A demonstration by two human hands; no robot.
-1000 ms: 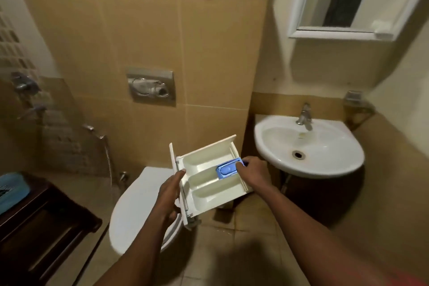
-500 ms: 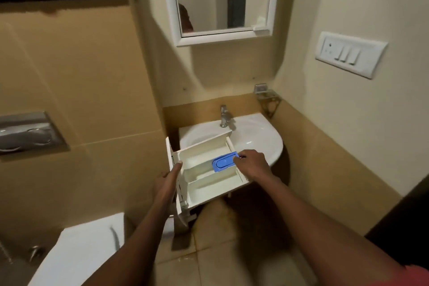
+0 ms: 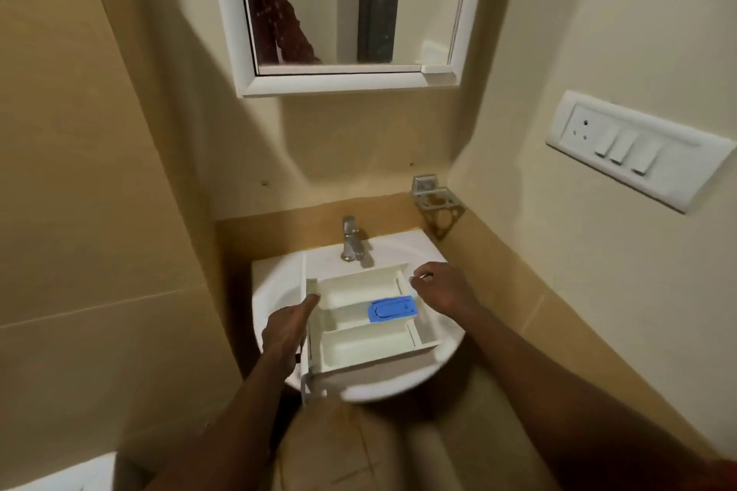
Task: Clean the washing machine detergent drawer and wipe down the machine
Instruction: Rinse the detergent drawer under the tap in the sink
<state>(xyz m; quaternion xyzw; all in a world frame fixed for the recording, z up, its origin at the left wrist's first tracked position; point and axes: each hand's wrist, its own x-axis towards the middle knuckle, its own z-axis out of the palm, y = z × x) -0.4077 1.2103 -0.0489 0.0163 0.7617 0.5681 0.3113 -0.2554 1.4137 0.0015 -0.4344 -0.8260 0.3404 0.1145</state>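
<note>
On my feed the drawer (image 3: 359,347) hangs level over the sink (image 3: 275,291), at 6 o'clock from the tap (image 3: 351,239), open side up. I can't tell whether its underside rests on the basin rim. It has three white compartments, and a blue flap (image 3: 393,309) lies in the middle one toward its 3 o'clock end. The left hand (image 3: 285,331) grips the drawer's front panel at the 9 o'clock end, with the thumb laid along the top edge and the fingers wrapped out of sight behind the panel. The right hand (image 3: 440,291) is at the drawer's 2 o'clock corner, fingers curled in. From this angle I can't tell whether they pinch the end wall or only lie beside it. A mirror (image 3: 347,82) hangs at 12 o'clock above the tap, and a switch plate (image 3: 638,149) is on the wall at 3 o'clock.
</note>
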